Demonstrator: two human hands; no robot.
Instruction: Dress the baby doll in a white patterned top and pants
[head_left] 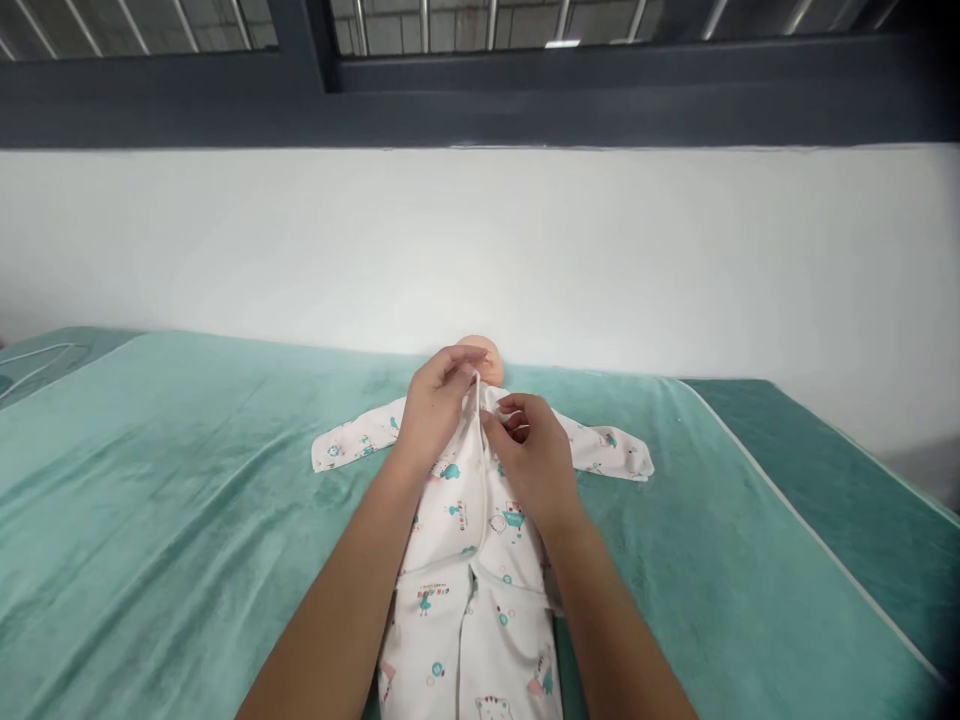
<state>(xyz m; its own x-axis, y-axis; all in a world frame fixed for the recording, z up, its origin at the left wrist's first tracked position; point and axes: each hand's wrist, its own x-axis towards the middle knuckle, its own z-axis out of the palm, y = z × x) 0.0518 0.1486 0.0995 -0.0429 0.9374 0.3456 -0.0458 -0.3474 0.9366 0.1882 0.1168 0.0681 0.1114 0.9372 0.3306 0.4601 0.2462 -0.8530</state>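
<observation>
You have one garment (465,520), smooth matt cloth; one doll head (495,364), smooth, plastic-looking. You also have one bedspread (187,480), velvety cloth; one wall (480,240), matt; window bars (492,25), shiny metal.

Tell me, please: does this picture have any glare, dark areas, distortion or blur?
Head view throughout: a small bright patch shows among the window bars; the upper-right corner is dark; the bars splay outward toward the top; small lettering on the garment looks soft.
</observation>
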